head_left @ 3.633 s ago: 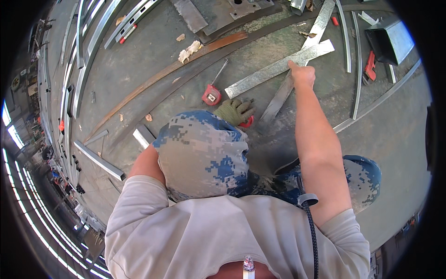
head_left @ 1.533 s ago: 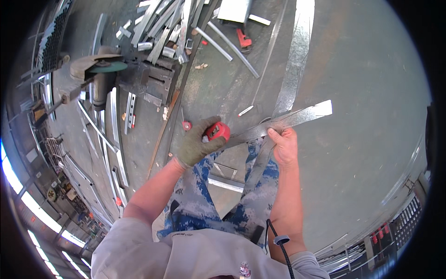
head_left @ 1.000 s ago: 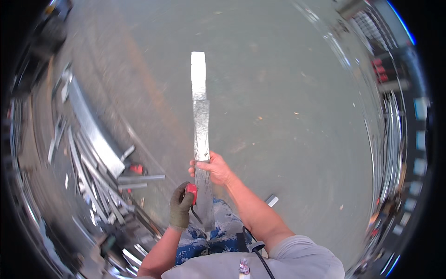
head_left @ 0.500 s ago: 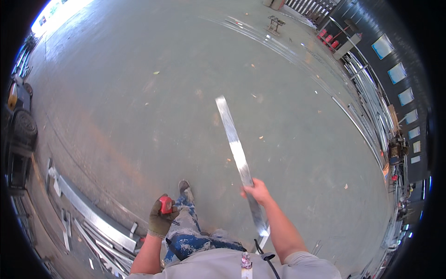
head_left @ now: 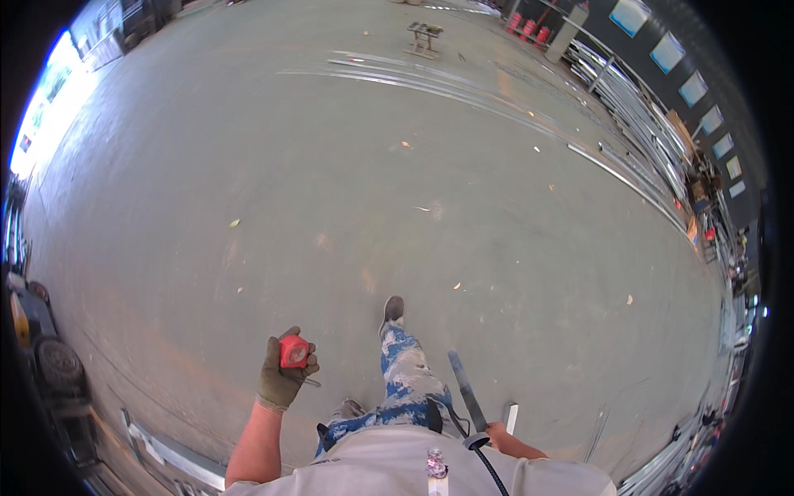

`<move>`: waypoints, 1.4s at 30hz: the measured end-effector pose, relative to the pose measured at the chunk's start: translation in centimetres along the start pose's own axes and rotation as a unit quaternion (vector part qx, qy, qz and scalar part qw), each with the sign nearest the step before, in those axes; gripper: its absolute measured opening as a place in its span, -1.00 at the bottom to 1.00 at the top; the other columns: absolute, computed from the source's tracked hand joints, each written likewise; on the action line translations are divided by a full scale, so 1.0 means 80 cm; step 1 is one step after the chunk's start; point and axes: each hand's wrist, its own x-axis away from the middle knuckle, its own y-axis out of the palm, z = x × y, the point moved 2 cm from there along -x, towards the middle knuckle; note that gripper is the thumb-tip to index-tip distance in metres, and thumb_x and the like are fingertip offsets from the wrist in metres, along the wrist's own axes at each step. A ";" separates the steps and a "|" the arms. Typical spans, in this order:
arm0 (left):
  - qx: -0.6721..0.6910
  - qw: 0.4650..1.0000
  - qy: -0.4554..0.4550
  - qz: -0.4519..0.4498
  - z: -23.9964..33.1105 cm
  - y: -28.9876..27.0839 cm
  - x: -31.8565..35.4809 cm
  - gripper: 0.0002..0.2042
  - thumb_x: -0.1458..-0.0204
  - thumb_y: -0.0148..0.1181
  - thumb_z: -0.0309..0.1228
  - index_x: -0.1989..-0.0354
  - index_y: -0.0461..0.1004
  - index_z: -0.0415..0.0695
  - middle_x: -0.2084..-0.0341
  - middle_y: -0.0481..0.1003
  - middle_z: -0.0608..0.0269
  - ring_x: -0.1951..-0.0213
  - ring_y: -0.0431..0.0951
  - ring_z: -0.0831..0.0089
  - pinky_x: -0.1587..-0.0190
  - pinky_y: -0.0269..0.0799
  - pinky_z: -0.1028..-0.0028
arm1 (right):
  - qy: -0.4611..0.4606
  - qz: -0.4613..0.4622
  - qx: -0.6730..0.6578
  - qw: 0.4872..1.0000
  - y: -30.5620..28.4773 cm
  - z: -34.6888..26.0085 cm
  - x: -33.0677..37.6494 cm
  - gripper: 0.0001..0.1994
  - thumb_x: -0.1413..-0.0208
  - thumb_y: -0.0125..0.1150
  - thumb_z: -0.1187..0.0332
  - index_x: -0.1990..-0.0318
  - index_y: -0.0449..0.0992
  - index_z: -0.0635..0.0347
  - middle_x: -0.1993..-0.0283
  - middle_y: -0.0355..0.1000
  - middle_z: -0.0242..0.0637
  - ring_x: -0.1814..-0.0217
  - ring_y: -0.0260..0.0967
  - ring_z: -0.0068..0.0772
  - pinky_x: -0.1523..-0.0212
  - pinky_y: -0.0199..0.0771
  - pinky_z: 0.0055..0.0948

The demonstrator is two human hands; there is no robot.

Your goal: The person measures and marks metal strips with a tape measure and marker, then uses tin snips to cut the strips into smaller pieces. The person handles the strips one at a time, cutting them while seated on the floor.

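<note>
My left hand [head_left: 277, 372], in a dull green work glove, is closed around a red tape measure [head_left: 294, 351]. A thin grey metal piece [head_left: 302, 379] pokes out below it between my fingers. Low by my right hip, my bare right hand [head_left: 499, 436] grips a long flat metal bar [head_left: 468, 390]. The bar's front end points ahead and is seen foreshortened; its rear part is hidden by my body and arm. A pale metal end [head_left: 511, 417] shows just beyond that hand; whether it belongs to the same bar I cannot tell.
Long metal strips [head_left: 430, 87] lie across the floor ahead, near a small stand [head_left: 424, 37]. Stacked metal profiles [head_left: 628, 107] line the dark wall at right, beyond red extinguishers [head_left: 528, 29]. A wheeled vehicle [head_left: 54, 355] and a metal channel [head_left: 178, 450] are at left.
I have stepped forward, the other foot now leading. My right hand has dropped back to my hip with the bar. My left hand has risen slightly, still holding the tape measure.
</note>
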 end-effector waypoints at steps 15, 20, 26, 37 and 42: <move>0.001 0.998 -0.059 -0.038 0.112 0.269 -0.347 -0.46 -0.33 0.01 0.15 -0.26 0.42 0.01 0.12 0.56 -0.04 0.17 0.58 0.11 0.08 0.56 0.17 | -0.206 0.114 -0.087 0.968 -0.156 -0.558 -0.125 -0.94 0.03 0.28 0.61 0.38 0.53 0.33 0.57 0.47 -0.19 0.66 0.41 -0.37 0.66 0.39 -0.28; 0.044 0.992 -0.108 -0.038 0.132 0.296 -0.540 -0.45 -0.33 0.01 0.16 -0.26 0.42 -0.01 0.12 0.57 -0.06 0.18 0.61 0.11 0.07 0.60 0.14 | -0.250 0.167 -0.102 0.948 -0.204 -0.747 -0.155 -0.94 0.00 0.31 0.57 0.38 0.53 0.34 0.55 0.49 -0.23 0.61 0.43 -0.43 0.60 0.42 -0.36; 0.033 0.992 -0.123 -0.017 0.184 0.364 -0.682 -0.45 -0.37 -0.04 0.12 -0.29 0.37 -0.05 0.13 0.57 -0.02 0.21 0.62 0.18 0.10 0.62 0.20 | -0.210 0.152 -0.083 0.962 -0.232 -0.847 -0.184 -0.91 -0.04 0.31 0.52 0.31 0.58 0.35 0.55 0.52 -0.26 0.57 0.48 -0.46 0.55 0.46 -0.38; -0.093 0.994 -0.055 -0.016 0.332 0.541 -0.937 -0.45 -0.36 -0.03 0.14 -0.26 0.38 -0.05 0.14 0.55 0.03 0.21 0.59 0.26 0.10 0.56 0.26 | -0.202 0.172 0.036 0.963 -0.345 -1.083 -0.282 -0.85 0.02 0.28 0.56 0.26 0.63 0.36 0.55 0.52 -0.19 0.58 0.50 -0.46 0.51 0.52 -0.34; -0.029 0.994 -0.073 0.077 0.316 0.554 -1.023 -0.47 -0.36 -0.02 0.14 -0.23 0.42 -0.01 0.16 0.55 0.03 0.24 0.55 0.21 0.16 0.53 0.24 | -0.244 0.203 0.184 0.930 -0.404 -1.216 -0.388 -0.76 0.02 0.32 0.46 0.15 0.66 0.27 0.28 0.61 -0.02 0.19 0.61 -0.04 0.16 0.59 -0.11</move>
